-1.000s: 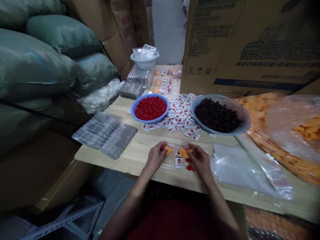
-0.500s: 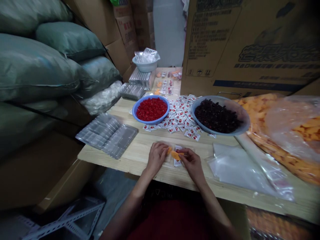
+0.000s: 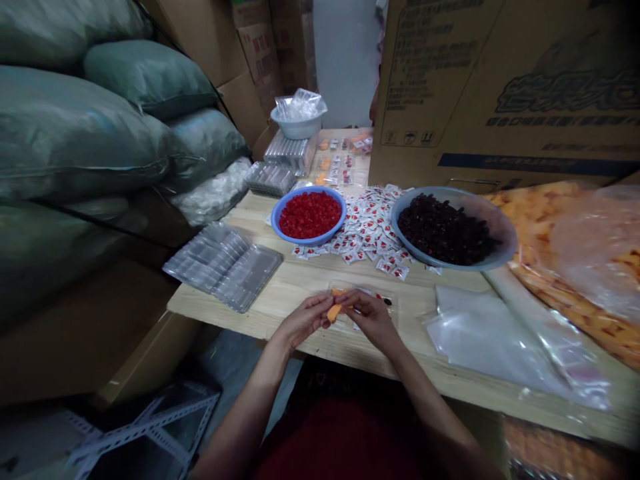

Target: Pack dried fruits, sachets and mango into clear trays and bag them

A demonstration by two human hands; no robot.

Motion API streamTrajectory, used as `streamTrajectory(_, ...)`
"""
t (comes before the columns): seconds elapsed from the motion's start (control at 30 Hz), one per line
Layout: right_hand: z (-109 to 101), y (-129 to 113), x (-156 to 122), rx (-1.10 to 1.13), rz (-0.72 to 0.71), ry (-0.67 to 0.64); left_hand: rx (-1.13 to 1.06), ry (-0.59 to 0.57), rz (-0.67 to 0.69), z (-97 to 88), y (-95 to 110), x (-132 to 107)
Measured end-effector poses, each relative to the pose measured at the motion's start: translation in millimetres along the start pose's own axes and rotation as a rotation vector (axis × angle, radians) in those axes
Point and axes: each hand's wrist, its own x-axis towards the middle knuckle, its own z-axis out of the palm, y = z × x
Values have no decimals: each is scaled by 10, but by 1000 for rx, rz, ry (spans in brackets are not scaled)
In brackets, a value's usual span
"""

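Close to the front of the table, my left hand (image 3: pixel 306 321) and my right hand (image 3: pixel 373 319) meet over a clear plastic tray (image 3: pixel 394 320). Both sets of fingers are closed on an orange dried-fruit piece (image 3: pixel 333 313), which sticks out between them. More orange fruit (image 3: pixel 338 292) lies in the tray just behind my fingertips. A dark piece (image 3: pixel 387 301) shows in the tray's right part, beside a bit of red. My right hand covers most of a white sachet in the middle of the tray.
Behind my hands stand a blue bowl of red dried fruit (image 3: pixel 280 235), a heap of white sachets (image 3: pixel 373 220) and a bowl of dark dried fruit (image 3: pixel 506 248). Clear trays (image 3: pixel 225 267) are on the left. Plastic bags (image 3: pixel 493 333) and a large orange bag (image 3: pixel 575 280) lie right.
My hands have come together; the left was at the tray's left side, and the right held an orange piece apart. The view has shifted slightly.
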Motion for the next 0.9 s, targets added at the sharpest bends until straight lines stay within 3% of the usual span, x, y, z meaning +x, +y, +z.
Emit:
streamTrajectory(0.1,-51,-60,105,-80,-16,-4,4,-34,9,4,38,39)
streamTrajectory(0.3,-138,-62,-35,-503,-141,-11,297,332,190,80,-245,60)
streamTrajectory(0.43,-96,39,-159,-789,-186,-113,753,469,304,135,-409,8)
streamTrajectory(0.6,-24,111,-195,-1010,-211,-123,1292,589,510,162,-394,-22)
streamTrajectory(0.73,32,150,-180,-1015,-190,-80,1456,555,518,141,-394,10)
streamTrajectory(0.9,67,204,-136,-990,-141,-60,1415,458,535,111,-422,31)
